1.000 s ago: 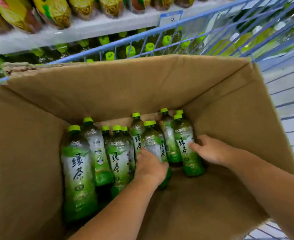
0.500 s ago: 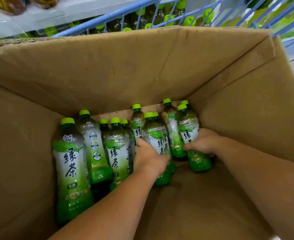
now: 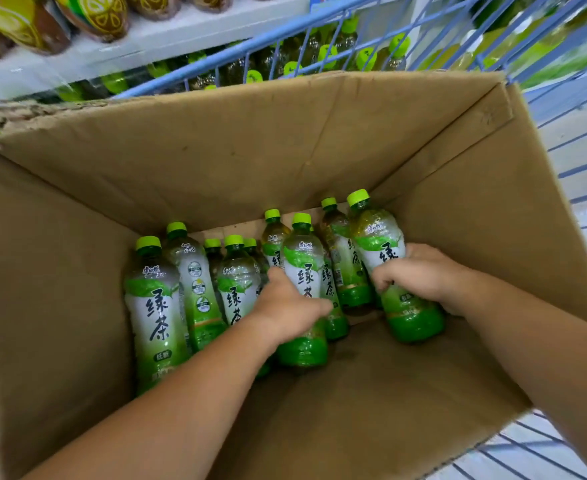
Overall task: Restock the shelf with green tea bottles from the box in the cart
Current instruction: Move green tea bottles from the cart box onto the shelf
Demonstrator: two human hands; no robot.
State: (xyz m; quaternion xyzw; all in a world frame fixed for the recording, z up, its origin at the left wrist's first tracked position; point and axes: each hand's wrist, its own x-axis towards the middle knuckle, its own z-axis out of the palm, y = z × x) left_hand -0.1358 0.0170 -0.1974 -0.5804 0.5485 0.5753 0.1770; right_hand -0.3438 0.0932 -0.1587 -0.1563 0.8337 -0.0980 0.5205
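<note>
Head view, steeply down into box [image 3: 216, 161]

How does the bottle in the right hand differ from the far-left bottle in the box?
The right hand grips the right-hand bottle round its middle; the far-left bottle is untouched. Fingers hide part of the right-hand bottle's label; the far-left bottle's label shows whole. The right-hand bottle leans, cap to the left; the far-left bottle looks nearly upright. Both: green cap, same green tea label, inside the box.

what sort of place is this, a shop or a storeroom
Most likely a shop's drinks aisle: a white shelf lined with bottled drinks, a blue wire cart, and in it a cardboard box of green tea bottles.
</note>
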